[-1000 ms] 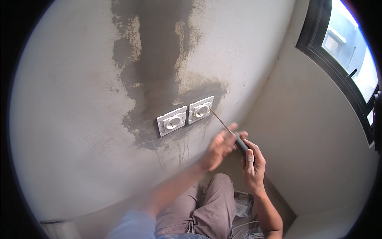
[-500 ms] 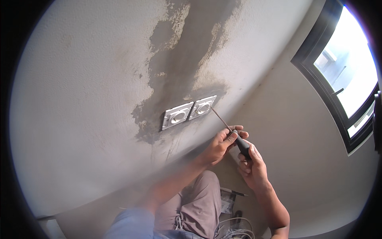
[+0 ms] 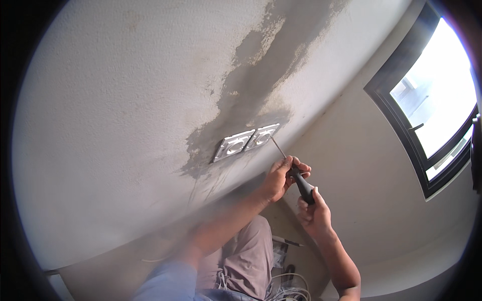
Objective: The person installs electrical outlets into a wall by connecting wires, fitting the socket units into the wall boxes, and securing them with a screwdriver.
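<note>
Two white wall sockets without cover frames, a left socket [image 3: 235, 145] and a right socket [image 3: 262, 137], sit side by side in the wall. A screwdriver [image 3: 304, 188] with a dark handle and thin shaft reaches up to the right socket, its tip at that socket's right edge. My left hand [image 3: 279, 179] is closed around the screwdriver where shaft meets handle. Lower down, my right hand [image 3: 315, 213] grips the end of the handle. The exact contact of the tip is too small to make out.
Grey patched plaster [image 3: 251, 85] runs up the pale wall from the sockets. A dark-framed window [image 3: 396, 110] is in the right-hand wall. Below, near my knee [image 3: 251, 246], lie loose white cables [image 3: 296, 288], a pen-like tool [image 3: 287, 242] and a clear plastic bag [image 3: 279, 255].
The view has tilted, so the sockets appear further right. Both hands still hold the screwdriver at the right socket; my left hand's fingers have shifted slightly on it.
</note>
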{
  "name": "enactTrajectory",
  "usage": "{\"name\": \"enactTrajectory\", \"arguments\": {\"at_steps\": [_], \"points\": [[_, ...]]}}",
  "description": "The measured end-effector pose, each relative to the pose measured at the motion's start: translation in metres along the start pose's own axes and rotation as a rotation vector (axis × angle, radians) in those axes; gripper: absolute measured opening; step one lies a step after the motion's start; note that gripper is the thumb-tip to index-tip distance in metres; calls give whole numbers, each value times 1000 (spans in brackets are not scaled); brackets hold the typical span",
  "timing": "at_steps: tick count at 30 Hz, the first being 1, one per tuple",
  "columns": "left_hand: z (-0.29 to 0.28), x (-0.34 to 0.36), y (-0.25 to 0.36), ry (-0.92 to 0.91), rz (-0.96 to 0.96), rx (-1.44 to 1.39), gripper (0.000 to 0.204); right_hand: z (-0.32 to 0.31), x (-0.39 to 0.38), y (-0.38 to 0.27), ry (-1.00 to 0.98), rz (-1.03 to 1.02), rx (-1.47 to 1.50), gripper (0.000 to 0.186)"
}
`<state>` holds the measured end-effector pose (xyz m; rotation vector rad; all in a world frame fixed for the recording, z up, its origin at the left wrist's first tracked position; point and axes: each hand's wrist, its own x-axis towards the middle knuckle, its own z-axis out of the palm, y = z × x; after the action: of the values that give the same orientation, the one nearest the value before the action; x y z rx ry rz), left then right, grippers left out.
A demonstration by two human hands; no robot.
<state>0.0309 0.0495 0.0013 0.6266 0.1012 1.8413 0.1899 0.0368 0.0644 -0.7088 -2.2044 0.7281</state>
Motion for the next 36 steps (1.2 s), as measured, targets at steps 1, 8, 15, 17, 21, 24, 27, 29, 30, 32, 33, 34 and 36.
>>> {"name": "enactTrajectory", "arguments": {"at_steps": [1, 8, 15, 17, 21, 24, 27, 29, 30, 32, 33, 34, 36], "points": [[0, 1, -1, -7, 3, 1, 32, 1, 0, -3, 17, -94, -135, 49], [-5, 4, 7, -57, -11, -27, 31, -5, 5, 12, -28, -413, -504, 44], [-8, 11, 10, -39, 32, 40, 32, 4, -2, 1, 1, 238, 319, 50], [-7, 11, 11, -39, 20, 41, 32, 6, 3, 2, 115, -213, -339, 55], [-5, 10, 19, -43, -46, 48, 31, 3, 0, 10, 27, 197, 168, 44], [-9, 11, 19, -22, -84, 97, 30, -7, 3, 1, -85, 707, 958, 50], [-11, 11, 18, -15, -84, 109, 32, -7, 0, -1, -90, 747, 1066, 53], [-11, 15, 14, -37, -65, 54, 33, 1, 1, -7, 59, 110, 24, 56], [-11, 15, 15, -48, -59, 36, 33, 7, 2, -10, 128, -205, -491, 60], [-9, 14, 19, -48, -69, 16, 34, -7, 4, 6, 33, -347, -696, 64], [-7, 14, 21, -51, -74, 5, 35, -13, 4, 11, -16, -417, -801, 66], [-7, 14, 23, -73, -90, 7, 35, -15, 4, 12, -17, -384, -726, 62], [-11, 12, 27, -107, -112, 7, 36, -14, 5, 11, -28, -327, -570, 54]]}}
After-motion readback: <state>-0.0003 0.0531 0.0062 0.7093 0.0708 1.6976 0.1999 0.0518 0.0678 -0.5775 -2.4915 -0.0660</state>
